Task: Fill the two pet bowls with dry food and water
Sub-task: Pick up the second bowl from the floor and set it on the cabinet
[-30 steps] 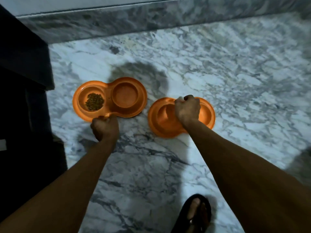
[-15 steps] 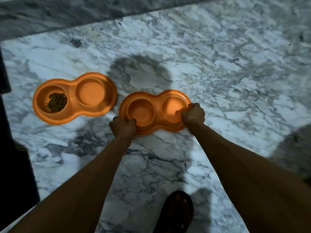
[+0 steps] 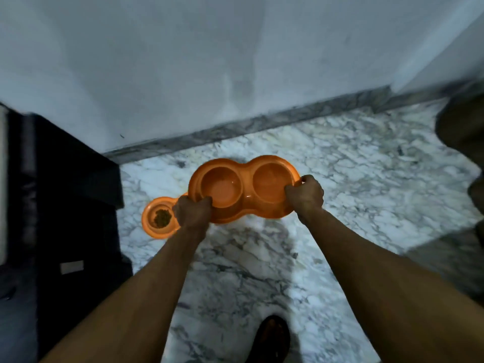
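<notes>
Looking like someone's home to me: a marble floor (image 3: pixel 353 179) is running up to matching skirting (image 3: pixel 262 124) under a plain white wall (image 3: pixel 183 61), an orange kibble bowl (image 3: pixel 148 226) is sitting on the floor, and a sandalled foot (image 3: pixel 272 336) is standing there.

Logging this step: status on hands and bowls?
Left hand grips left end of double bowl, right hand the right end. Bowl held off the marble floor, no food in it. Second bowl on floor with kibble, partly behind left hand. Nothing blocking.
</notes>
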A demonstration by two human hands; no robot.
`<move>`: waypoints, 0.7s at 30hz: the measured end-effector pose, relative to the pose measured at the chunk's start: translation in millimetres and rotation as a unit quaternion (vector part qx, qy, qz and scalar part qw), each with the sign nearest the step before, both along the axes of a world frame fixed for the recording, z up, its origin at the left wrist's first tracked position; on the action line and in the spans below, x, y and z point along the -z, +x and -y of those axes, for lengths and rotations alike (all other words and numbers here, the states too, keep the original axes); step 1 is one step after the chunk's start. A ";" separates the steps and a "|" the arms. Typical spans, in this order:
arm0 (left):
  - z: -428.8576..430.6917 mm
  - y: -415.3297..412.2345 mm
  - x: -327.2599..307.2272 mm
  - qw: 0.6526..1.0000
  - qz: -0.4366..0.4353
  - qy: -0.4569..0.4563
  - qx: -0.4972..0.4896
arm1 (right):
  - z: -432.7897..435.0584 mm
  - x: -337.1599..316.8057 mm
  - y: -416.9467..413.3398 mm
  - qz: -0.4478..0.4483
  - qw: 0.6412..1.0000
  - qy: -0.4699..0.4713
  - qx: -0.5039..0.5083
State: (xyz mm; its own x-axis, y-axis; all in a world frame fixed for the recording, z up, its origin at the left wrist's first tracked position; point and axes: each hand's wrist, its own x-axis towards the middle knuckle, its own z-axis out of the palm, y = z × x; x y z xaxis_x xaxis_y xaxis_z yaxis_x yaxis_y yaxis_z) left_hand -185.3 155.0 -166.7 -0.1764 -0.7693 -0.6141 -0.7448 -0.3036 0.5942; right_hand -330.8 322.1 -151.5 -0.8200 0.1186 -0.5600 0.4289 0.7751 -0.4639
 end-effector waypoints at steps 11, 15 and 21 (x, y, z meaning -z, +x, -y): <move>64.2 6.1 -381.7 0.984 -0.123 -0.064 -0.112 | 90.2 -375.8 -7.5 -0.089 0.983 -0.160 0.014; 71.6 53.4 -469.6 0.979 -0.149 -0.093 -0.105 | 99.6 -468.2 37.1 -0.095 0.977 -0.189 0.013; 100.3 136.4 -552.4 0.979 -0.126 -0.112 -0.114 | 119.6 -555.0 122.8 -0.110 0.971 -0.211 0.000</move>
